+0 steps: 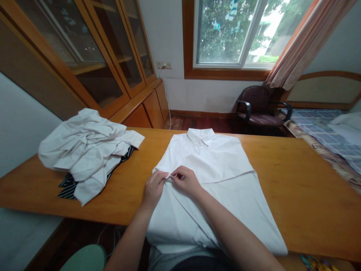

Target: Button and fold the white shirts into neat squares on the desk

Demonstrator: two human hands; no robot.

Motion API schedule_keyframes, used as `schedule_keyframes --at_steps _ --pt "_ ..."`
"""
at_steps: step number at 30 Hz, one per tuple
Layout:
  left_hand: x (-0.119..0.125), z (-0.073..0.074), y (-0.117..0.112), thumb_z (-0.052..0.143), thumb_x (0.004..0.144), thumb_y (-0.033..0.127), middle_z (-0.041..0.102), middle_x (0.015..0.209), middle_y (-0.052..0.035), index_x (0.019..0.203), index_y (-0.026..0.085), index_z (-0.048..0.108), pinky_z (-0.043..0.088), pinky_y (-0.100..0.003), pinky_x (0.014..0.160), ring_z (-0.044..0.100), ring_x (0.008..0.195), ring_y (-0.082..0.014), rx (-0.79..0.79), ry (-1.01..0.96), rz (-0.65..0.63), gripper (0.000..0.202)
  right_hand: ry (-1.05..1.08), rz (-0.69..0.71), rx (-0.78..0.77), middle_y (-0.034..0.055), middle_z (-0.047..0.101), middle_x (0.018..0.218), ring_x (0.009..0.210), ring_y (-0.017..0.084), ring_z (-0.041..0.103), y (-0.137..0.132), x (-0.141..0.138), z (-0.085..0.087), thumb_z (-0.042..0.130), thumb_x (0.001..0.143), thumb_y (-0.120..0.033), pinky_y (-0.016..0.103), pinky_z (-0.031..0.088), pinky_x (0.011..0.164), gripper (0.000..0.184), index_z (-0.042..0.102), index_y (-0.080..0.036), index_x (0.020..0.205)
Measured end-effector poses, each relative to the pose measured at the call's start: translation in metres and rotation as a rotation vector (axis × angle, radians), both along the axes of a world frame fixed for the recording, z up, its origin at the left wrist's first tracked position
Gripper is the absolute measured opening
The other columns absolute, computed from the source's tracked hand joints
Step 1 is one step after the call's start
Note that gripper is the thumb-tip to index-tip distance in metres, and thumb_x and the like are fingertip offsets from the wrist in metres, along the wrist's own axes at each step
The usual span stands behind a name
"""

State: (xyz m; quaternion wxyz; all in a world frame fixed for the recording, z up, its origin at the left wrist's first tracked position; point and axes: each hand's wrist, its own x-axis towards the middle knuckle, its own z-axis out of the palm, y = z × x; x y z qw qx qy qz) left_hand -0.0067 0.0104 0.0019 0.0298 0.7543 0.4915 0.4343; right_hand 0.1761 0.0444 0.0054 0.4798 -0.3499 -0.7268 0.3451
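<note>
A white collared shirt (pixel 225 162) lies spread on the wooden table, its collar at the far side and its lower part reaching the near edge. A folded layer crosses its middle. My left hand (pixel 154 185) is closed on the shirt's left edge, thumb and fingers pinching the cloth. Close beside it, my right hand (pixel 186 180) pinches the same fold of cloth with thumb and forefinger. Both hands are near the left end of the fold, almost touching each other.
A heap of white clothes (pixel 87 143) with a dark striped piece (pixel 69 188) sits on the table (pixel 304 188) at left. Beyond stand a glass-doored cabinet (pixel 113 49) and an armchair (pixel 256 105). A bed (pixel 327 124) is at right, a green stool (pixel 84 258) below left.
</note>
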Motion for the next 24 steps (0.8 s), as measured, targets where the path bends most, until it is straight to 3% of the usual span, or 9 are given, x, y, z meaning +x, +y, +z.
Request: schedule_keyframes --at_steps 9,16,24 --pt "-0.001 -0.001 0.001 0.053 0.095 0.013 0.070 0.091 -0.0005 0.094 0.023 0.065 0.053 -0.026 0.082 0.068 0.087 -0.0158 0.000 -0.005 0.004 0.016 -0.025 0.040 -0.043 0.0025 0.072 0.077 0.071 0.014 0.063 0.000 0.003 0.003 0.065 0.089 -0.025 0.024 0.047 0.067 0.012 0.074 -0.020 0.084" --pt "0.000 -0.002 0.003 0.053 0.096 0.015 0.064 0.094 -0.0017 0.096 0.023 0.065 0.053 -0.028 0.084 0.064 0.090 -0.0163 -0.006 -0.024 -0.013 0.014 -0.131 -0.012 -0.147 0.0018 0.075 0.083 0.074 0.015 0.067 0.003 0.000 -0.004 0.065 0.089 -0.023 0.025 0.048 0.071 0.011 0.076 -0.022 0.091" --pt "-0.001 0.000 0.002 0.052 0.097 0.017 0.059 0.090 -0.0013 0.091 0.022 0.065 0.051 -0.028 0.081 0.060 0.086 -0.0160 -0.053 -0.031 -0.007 0.015 -0.182 0.037 -0.042 0.0036 0.075 0.088 0.083 0.016 0.068 0.006 0.002 -0.008 0.065 0.093 -0.023 0.025 0.050 0.078 0.013 0.077 -0.022 0.097"
